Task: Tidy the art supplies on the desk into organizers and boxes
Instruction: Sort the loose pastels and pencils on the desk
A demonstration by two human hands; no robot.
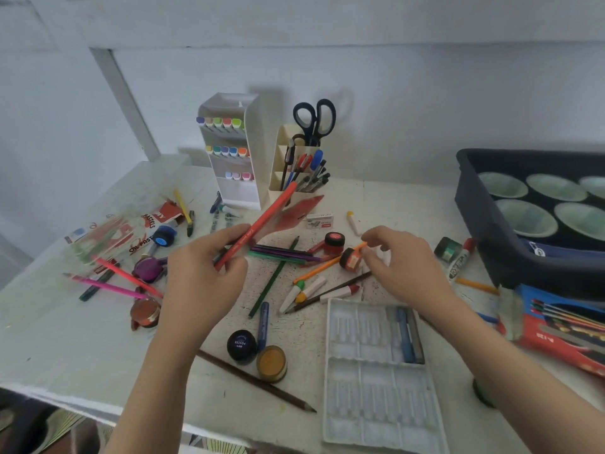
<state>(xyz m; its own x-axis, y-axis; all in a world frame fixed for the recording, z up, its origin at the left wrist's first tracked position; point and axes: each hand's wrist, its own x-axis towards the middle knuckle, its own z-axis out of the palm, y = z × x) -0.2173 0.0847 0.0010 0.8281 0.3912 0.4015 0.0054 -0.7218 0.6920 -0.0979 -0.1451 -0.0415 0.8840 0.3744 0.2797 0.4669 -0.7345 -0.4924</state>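
Note:
My left hand (203, 276) grips a red pencil (262, 221) near its lower end, and the pencil slants up toward the cream pen holder (281, 165). My right hand (402, 263) hovers over the middle of the desk, its thumb and forefinger pinching the end of an orange pencil (319, 268) that lies beside a small red-labelled paint pot (350, 258). Several loose pencils, crayons and paint pots lie scattered between my hands. A white marker organizer (234, 149) stands at the back with rows of markers.
A clear plastic insert tray (370, 378) with a blue pen lies at the front right. A dark bin (510, 257) with pale bowls sits at the right, a red pencil box (556, 339) before it. An oil pastel box (131, 234) lies at left. Scissors (314, 121) stand in the holder.

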